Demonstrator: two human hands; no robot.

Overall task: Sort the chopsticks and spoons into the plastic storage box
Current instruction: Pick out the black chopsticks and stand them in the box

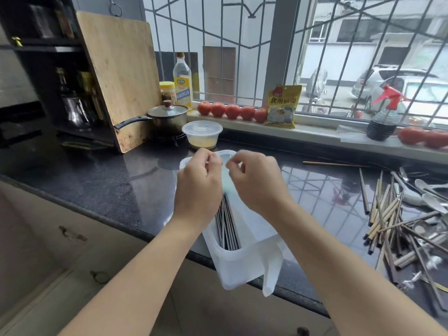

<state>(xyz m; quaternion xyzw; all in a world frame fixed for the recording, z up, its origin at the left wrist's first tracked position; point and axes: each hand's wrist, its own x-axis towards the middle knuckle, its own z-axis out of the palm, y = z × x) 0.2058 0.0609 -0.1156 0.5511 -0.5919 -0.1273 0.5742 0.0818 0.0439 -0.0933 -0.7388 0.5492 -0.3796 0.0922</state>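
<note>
Head view: at upper left a wooden cutting board point(116, 76) leans against a dark shelf, likely to dry. At centre the left hand point(197, 184) and right hand point(254, 180) hover over the plastic storage box point(238, 265), fingers curled toward each other, seemingly working on something small at its far end (what they pinch, if anything, I cannot tell). Metal chopsticks point(226, 224) already lie lengthwise inside; the hands hide the far ends. At right, a heap of chopsticks and spoons point(400, 221) awaits sorting, cut off by the frame edge
</note>
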